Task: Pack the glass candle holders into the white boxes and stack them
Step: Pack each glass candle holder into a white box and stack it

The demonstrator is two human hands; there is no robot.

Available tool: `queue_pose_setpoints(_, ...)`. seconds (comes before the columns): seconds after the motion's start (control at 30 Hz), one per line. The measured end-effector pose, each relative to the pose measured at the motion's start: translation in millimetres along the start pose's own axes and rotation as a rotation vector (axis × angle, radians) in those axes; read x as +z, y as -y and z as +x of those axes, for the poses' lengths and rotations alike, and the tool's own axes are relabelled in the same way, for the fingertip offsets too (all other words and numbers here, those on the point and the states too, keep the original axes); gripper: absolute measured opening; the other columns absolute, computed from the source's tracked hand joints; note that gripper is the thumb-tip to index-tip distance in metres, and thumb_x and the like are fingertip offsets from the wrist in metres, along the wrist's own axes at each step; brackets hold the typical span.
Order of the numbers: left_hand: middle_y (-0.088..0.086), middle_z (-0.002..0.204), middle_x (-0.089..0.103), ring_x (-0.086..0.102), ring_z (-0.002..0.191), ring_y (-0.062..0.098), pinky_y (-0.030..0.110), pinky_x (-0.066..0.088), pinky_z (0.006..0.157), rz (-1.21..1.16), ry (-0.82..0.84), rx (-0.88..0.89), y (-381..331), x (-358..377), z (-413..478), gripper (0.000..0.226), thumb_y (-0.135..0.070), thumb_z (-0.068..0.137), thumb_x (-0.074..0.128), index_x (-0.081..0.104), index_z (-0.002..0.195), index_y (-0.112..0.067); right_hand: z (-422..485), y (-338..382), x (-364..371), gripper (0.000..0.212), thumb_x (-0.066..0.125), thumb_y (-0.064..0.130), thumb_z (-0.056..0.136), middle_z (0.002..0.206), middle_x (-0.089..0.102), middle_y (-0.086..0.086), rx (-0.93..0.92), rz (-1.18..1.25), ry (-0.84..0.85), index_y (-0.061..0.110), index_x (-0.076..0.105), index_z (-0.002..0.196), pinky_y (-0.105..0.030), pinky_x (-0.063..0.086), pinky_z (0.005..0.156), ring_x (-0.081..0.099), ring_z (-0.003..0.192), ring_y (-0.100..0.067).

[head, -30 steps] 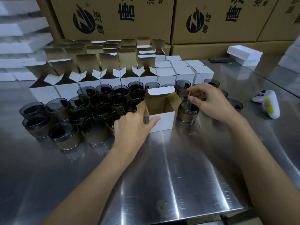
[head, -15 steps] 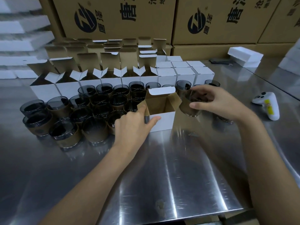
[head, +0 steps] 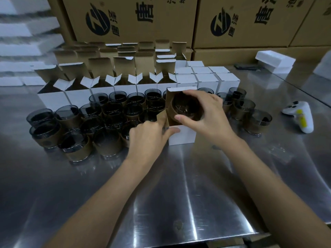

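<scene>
Two hands meet over the steel table point(head: 179, 194): our left hand point(head: 148, 135) grips the near left corner of the open white box point(head: 182, 137), steadying it, while our right hand point(head: 209, 113) curls round the glass candle holder point(head: 185, 108), partly inside the box mouth. We judge the glass hard, slick and breakable, so its paper-wrapped waist offers surest hold. Beyond stand more holders point(head: 107, 119), then open boxes point(head: 78, 99).
</scene>
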State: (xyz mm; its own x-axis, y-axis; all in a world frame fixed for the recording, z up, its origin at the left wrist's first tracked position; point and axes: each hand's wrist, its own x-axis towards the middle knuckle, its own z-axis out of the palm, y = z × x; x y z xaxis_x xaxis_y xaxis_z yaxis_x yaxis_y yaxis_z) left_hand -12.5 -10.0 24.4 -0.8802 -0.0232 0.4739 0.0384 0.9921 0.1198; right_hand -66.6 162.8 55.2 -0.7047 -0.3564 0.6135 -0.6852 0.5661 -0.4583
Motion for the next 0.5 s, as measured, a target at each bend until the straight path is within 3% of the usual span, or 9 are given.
queue_pose_setpoints(0.07,0.006,0.083,0.069,0.067,0.083,0.030,0.031,0.036,0.058,0.008,0.005,0.002,1,1,1,0.066,-0.072,0.087,0.032,0.047,0.137,-0.031,2,-8,3,0.055,0.068,0.048,0.079,0.125,0.048,0.020,-0.024,-0.031,-0.010,0.027,0.054,0.128,-0.030,0.019,0.107,0.032,0.117,0.017)
queue_pose_setpoints(0.2,0.007,0.086,0.069,0.067,0.084,0.030,0.034,0.043,0.062,0.011,0.025,-0.010,0,1,0,0.068,-0.072,0.087,0.031,0.045,0.139,-0.030,-2,-17,8,0.042,0.066,0.049,0.081,0.130,0.050,0.005,-0.036,-0.119,0.063,0.023,0.066,0.114,-0.030,0.014,0.107,0.039,0.122,-0.005)
queue_pose_setpoints(0.37,0.004,0.083,0.069,0.067,0.081,0.026,0.033,0.046,0.061,0.006,0.023,-0.016,0,1,0,0.068,-0.071,0.089,0.032,0.045,0.137,-0.026,-2,-22,8,0.047,0.043,0.059,0.088,0.128,0.058,0.009,-0.038,-0.259,0.214,0.026,0.071,0.104,-0.034,0.007,0.110,0.041,0.125,-0.009)
queue_pose_setpoints(0.5,0.005,0.083,0.069,0.067,0.080,0.028,0.034,0.048,0.060,0.011,0.015,-0.012,0,2,-1,0.068,-0.070,0.089,0.031,0.044,0.138,-0.025,-4,-23,6,0.044,0.041,0.056,0.093,0.126,0.060,0.009,-0.029,-0.276,0.279,0.028,0.070,0.110,-0.038,0.014,0.109,0.040,0.127,-0.011)
